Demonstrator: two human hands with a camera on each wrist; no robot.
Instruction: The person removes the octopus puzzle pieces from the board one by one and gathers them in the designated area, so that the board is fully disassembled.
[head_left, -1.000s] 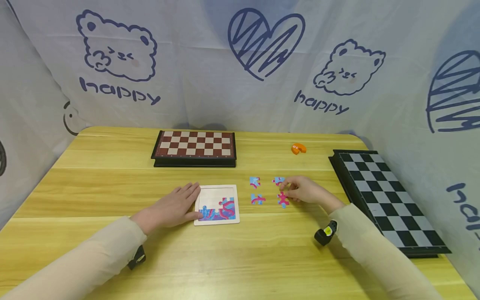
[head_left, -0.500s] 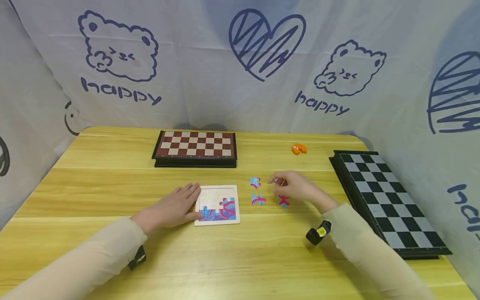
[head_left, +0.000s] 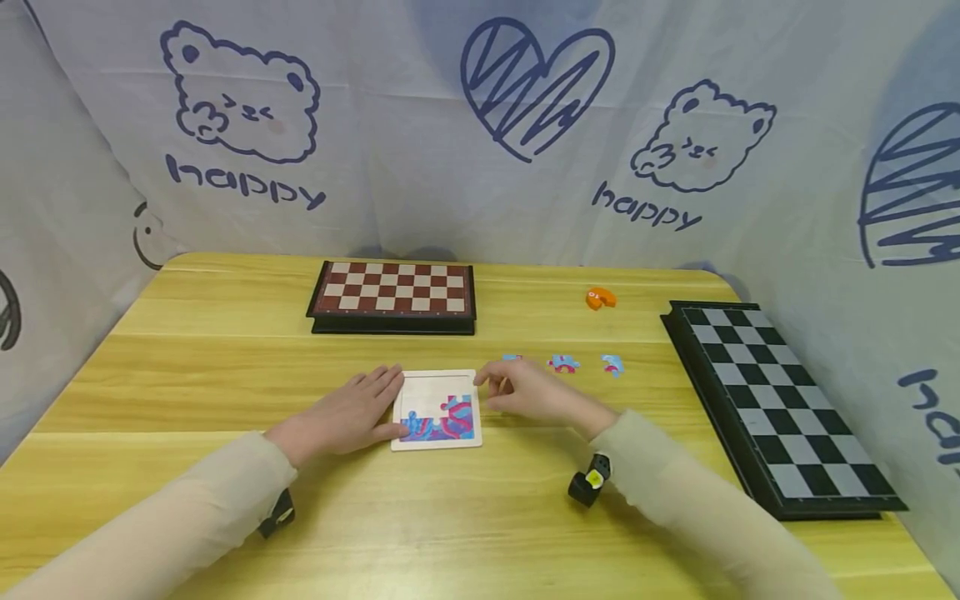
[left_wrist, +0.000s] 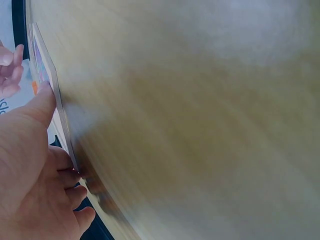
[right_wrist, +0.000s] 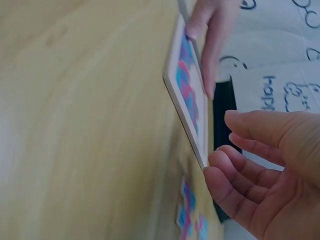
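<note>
In the head view my left hand (head_left: 341, 417) lies flat at the left edge of a white puzzle tray (head_left: 437, 446), thumb over its lower-left corner. Joined blue, pink and purple pieces (head_left: 454, 425) fill the tray's lower part. My right hand (head_left: 543, 396) hovers by the tray's right edge, fingers loosely bent; the right wrist view shows a gap between thumb and fingers, with no piece visible there. Loose pieces (head_left: 563, 363) (head_left: 612, 365) stand behind and right of this hand, which partly covers another piece (head_left: 512, 357). Two pieces (right_wrist: 185, 207) (right_wrist: 201, 227) show low in the right wrist view.
A folded red-and-white checkered board (head_left: 393, 287) lies behind the tray. A black-and-white one (head_left: 776, 400) is at the right side of the table. Near the back edge sits a small orange object (head_left: 601, 298). A drawn-on cloth (head_left: 397, 167) hangs behind the table.
My right hand has moved left from the loose pieces to the tray's right edge, uncovering pieces at the back right and covering the nearer ones. My left hand has stayed on the tray.
</note>
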